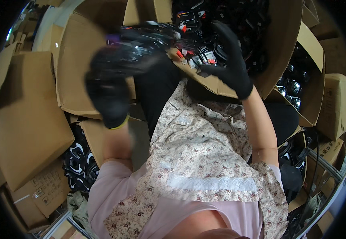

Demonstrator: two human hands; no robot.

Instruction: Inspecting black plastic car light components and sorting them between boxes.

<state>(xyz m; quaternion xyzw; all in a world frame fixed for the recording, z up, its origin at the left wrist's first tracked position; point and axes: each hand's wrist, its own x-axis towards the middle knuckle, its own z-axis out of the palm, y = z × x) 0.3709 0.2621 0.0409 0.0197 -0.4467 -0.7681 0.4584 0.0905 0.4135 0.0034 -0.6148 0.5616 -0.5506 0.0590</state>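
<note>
Head view: a cardboard box [284,44] of black wired parts [236,18] stands ahead. At its left edge, a blurred dark bundle [149,46] is clamped in the fingers of the gloved left hand [109,77]; the gloved right hand [234,67] spreads its fingers apart near the rim.

Muted light, left grip [107,83] blurry, fisheye rim black

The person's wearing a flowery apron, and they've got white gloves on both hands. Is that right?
Almost! The gloves aren't white, they're black: the head view shows black on both the left hand and the right hand. The flowery apron is just as you said.
</note>
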